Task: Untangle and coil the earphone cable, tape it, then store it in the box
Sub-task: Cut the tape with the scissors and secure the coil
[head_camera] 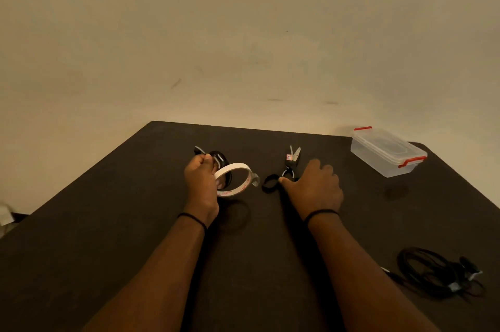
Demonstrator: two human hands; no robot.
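Observation:
My left hand (201, 182) is closed around a coiled black earphone cable (220, 158) and a white roll of tape (234, 179), held just above the dark table. A loose clear end of tape sticks out at the roll's right side. My right hand (313, 185) rests on the table with fingers over the black handles of the scissors (290, 166), whose blades point away from me. The clear plastic box (387, 153) with red latches stands closed at the far right of the table.
A second bundle of black cables (438, 273) lies at the near right of the dark table (135, 223). A plain wall rises behind the table's far edge.

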